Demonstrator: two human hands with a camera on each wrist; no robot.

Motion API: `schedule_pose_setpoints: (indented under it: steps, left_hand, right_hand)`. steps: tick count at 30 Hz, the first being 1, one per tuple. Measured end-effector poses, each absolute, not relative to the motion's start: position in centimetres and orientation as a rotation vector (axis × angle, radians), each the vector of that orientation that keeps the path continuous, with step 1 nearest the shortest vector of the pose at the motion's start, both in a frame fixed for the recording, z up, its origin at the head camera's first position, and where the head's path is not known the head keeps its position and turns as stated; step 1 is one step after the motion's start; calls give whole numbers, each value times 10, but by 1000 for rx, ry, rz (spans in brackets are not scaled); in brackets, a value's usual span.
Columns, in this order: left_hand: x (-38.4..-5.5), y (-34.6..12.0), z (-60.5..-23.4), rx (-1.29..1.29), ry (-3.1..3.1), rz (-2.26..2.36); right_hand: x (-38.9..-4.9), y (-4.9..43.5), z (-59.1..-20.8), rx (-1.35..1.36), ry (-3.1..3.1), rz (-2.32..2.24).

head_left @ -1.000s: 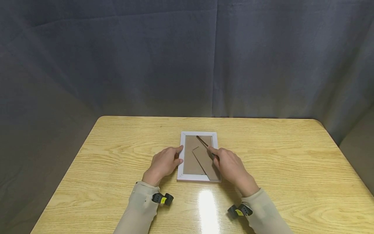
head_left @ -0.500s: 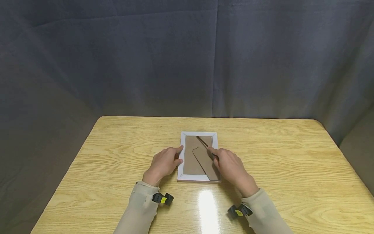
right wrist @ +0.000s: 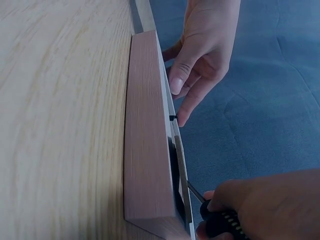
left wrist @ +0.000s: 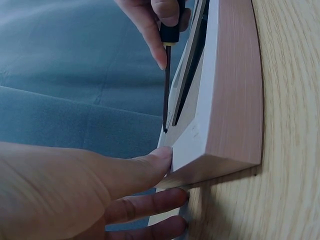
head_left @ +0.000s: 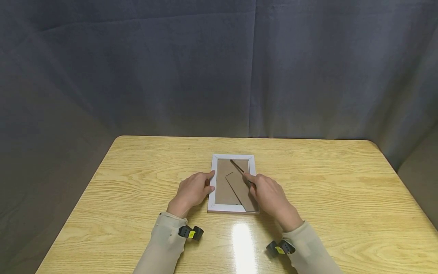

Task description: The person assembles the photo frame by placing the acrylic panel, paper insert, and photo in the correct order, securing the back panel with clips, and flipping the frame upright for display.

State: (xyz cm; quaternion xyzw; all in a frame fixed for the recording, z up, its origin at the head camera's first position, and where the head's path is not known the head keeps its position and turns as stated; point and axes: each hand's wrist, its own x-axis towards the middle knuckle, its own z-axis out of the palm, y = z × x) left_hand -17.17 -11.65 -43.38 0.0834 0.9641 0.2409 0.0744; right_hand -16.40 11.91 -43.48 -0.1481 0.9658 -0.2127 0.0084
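Observation:
A white picture frame (head_left: pixel 227 208) lies back side up on the table, its sides pinkish (right wrist: pixel 146 125). Inside its border sits a brown backing board (head_left: pixel 224 190), with a slanted stand leg (head_left: pixel 243 194) reaching over the near border. My left hand (head_left: pixel 193 189) holds the frame's left edge, thumb (left wrist: pixel 150 165) on the border and other fingers along the side. In my right hand (head_left: pixel 270 193) is a screwdriver (left wrist: pixel 167 85) with a black handle, index finger stretched along it. Its dark shaft points to the board's far edge, the tip (left wrist: pixel 165 130) close over the border there.
The wood-grain table (head_left: pixel 143 171) extends widely around the frame. Behind it hangs a dark grey curtain (head_left: pixel 191 76). Black wrist cameras (head_left: pixel 191 233) with yellow marks are strapped over both light sleeves (head_left: pixel 161 247).

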Motion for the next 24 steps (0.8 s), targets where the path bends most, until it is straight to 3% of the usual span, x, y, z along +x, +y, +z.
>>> schedule_pose_setpoints:
  steps: [24]
  left_hand:
    - [-172, -116, -433, 236, 2876, 725]
  right_hand:
    - [-163, 118, -436, -472, 3034, -634]
